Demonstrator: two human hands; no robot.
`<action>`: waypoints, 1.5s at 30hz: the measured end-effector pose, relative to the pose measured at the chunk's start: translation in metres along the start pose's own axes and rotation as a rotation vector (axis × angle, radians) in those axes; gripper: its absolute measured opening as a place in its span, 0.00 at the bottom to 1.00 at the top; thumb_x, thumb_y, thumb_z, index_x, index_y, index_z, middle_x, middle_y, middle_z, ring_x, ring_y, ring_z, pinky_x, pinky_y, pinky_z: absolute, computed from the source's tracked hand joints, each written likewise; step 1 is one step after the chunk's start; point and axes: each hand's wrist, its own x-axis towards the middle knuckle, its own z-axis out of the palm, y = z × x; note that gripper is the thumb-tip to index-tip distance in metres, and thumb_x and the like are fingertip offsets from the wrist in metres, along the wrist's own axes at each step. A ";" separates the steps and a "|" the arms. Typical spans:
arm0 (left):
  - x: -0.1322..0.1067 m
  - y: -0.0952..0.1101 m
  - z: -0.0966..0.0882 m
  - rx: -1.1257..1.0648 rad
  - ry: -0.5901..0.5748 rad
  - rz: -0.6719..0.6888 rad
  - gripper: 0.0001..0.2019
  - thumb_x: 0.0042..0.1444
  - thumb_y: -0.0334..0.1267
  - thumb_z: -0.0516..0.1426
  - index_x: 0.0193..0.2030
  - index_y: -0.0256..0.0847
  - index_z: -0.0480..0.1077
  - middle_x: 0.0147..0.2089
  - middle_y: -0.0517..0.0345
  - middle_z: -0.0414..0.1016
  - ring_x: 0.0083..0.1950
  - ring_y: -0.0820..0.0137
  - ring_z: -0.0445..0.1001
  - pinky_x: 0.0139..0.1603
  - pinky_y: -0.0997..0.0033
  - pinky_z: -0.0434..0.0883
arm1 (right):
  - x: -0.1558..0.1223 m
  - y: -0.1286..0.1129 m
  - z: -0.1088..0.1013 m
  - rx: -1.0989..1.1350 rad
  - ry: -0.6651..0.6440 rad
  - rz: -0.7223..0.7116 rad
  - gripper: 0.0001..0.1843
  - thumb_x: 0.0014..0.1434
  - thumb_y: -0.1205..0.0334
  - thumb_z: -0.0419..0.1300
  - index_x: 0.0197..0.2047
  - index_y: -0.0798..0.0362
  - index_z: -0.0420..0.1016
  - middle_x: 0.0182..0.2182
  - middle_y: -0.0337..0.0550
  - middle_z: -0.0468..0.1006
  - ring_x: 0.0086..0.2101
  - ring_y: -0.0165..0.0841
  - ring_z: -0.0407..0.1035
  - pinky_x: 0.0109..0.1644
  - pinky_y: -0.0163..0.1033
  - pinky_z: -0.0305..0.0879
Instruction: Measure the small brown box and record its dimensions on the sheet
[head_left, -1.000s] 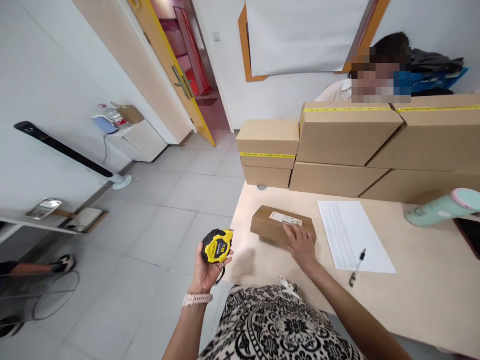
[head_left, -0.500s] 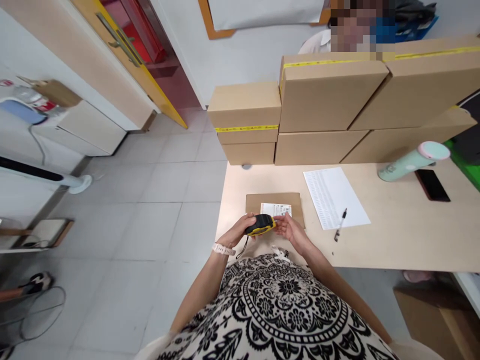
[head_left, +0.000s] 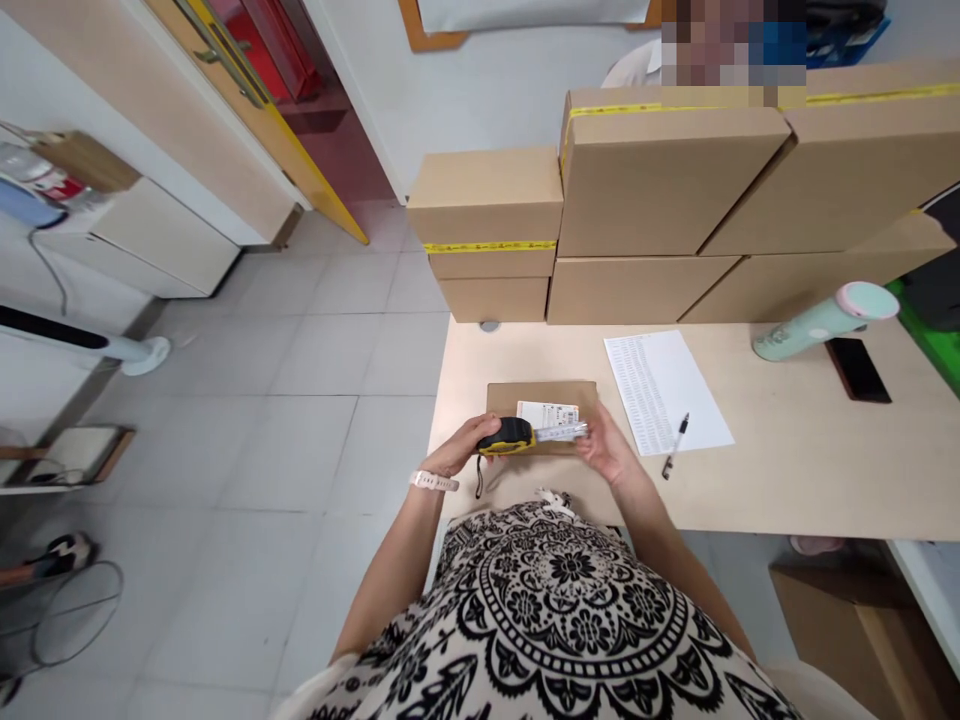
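My left hand (head_left: 466, 446) grips a black and yellow tape measure (head_left: 506, 436), its dark wrist strap dangling below. A short length of the silver measuring blade (head_left: 559, 433) sticks out of the case to the right. At the blade's free end, the fingers of my right hand (head_left: 606, 448) pinch the tip. Beneath the blade a flat brown cardboard parcel (head_left: 541, 392) lies on the table, with a white printed label (head_left: 549, 412) on its top. A pale watch band is on my left wrist.
Cardboard boxes (head_left: 637, 290) with yellow tape stand stacked along the table's back edge; a person sits behind them. To the right on the table (head_left: 787, 480) lie a printed sheet (head_left: 667, 390), a pen (head_left: 676, 445), a mint green bottle (head_left: 817, 325) and a phone (head_left: 859, 370).
My hands have moved apart, the right one drawing the blade out of the tape measure. The left hand with the case has shifted slightly left and up.
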 end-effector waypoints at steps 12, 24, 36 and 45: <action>0.009 -0.003 -0.070 0.025 0.329 -0.059 0.24 0.49 0.55 0.65 0.40 0.35 0.69 0.31 0.54 0.78 0.26 0.68 0.76 0.26 0.72 0.65 | 0.039 -0.003 -0.051 -0.153 0.280 -0.331 0.28 0.32 0.41 0.75 0.21 0.51 0.66 0.15 0.31 0.64 0.18 0.24 0.56 0.21 0.34 0.57; 0.008 -0.011 -0.076 0.004 0.336 -0.028 0.23 0.46 0.54 0.66 0.37 0.37 0.69 0.30 0.55 0.77 0.28 0.68 0.76 0.28 0.72 0.66 | 0.047 0.012 -0.048 -0.376 0.431 -0.491 0.31 0.36 0.30 0.66 0.25 0.51 0.68 0.21 0.36 0.72 0.24 0.30 0.64 0.31 0.36 0.62; -0.002 -0.005 -0.084 0.047 0.303 -0.034 0.23 0.46 0.54 0.66 0.38 0.37 0.69 0.31 0.56 0.76 0.30 0.67 0.77 0.29 0.72 0.65 | 0.046 0.017 -0.048 -0.555 0.455 -0.558 0.27 0.44 0.33 0.64 0.28 0.51 0.69 0.26 0.39 0.74 0.29 0.33 0.66 0.35 0.38 0.63; -0.011 -0.008 -0.099 0.045 0.323 -0.037 0.24 0.44 0.55 0.67 0.37 0.37 0.69 0.31 0.57 0.76 0.30 0.67 0.76 0.31 0.72 0.67 | 0.046 0.018 -0.048 -0.565 0.475 -0.559 0.28 0.43 0.32 0.64 0.27 0.51 0.70 0.24 0.39 0.74 0.28 0.33 0.66 0.34 0.38 0.62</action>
